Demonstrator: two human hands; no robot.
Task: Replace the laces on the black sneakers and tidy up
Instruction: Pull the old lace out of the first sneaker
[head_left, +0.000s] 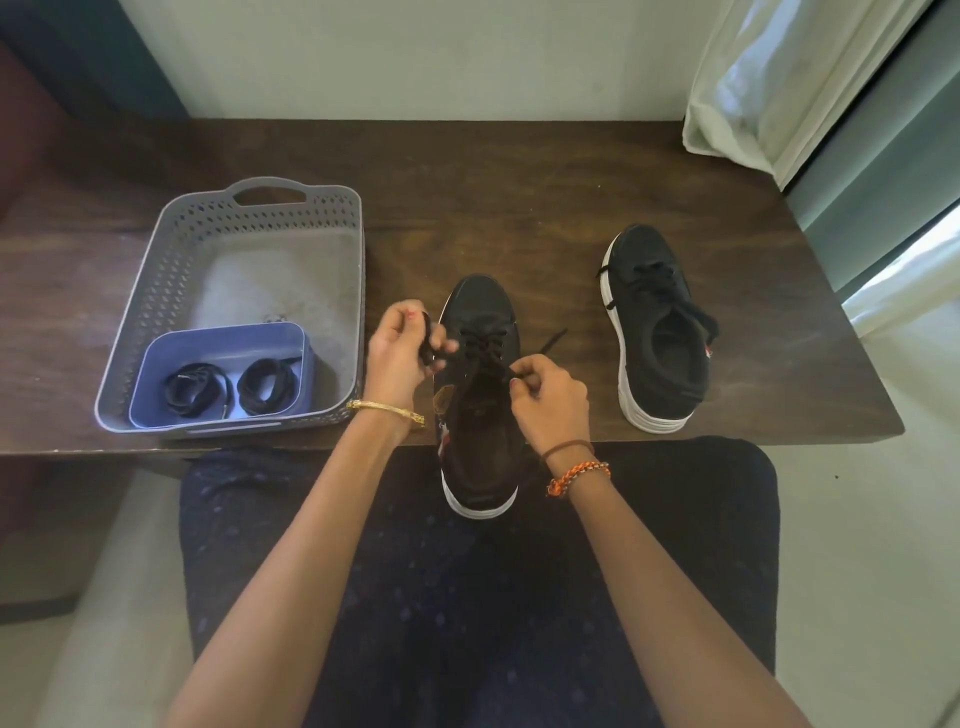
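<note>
A black sneaker (480, 312) with a white sole lies toe-away at the table's front edge, its heel over my lap. My left hand (400, 358) grips a bunch of its black lace (483, 345) at the shoe's left side. My right hand (550, 397) pinches the lace near the upper eyelets; a loose lace end sticks out to the right. The second black sneaker (660, 332), laced, sits further right on the table. Two coiled black laces (234, 387) lie in a small blue box (218, 343).
The blue box stands inside a grey perforated basket (171, 275) at the left of the dark wooden table (519, 182). A white curtain (779, 78) hangs at the back right. My legs in dark patterned trousers fill the foreground.
</note>
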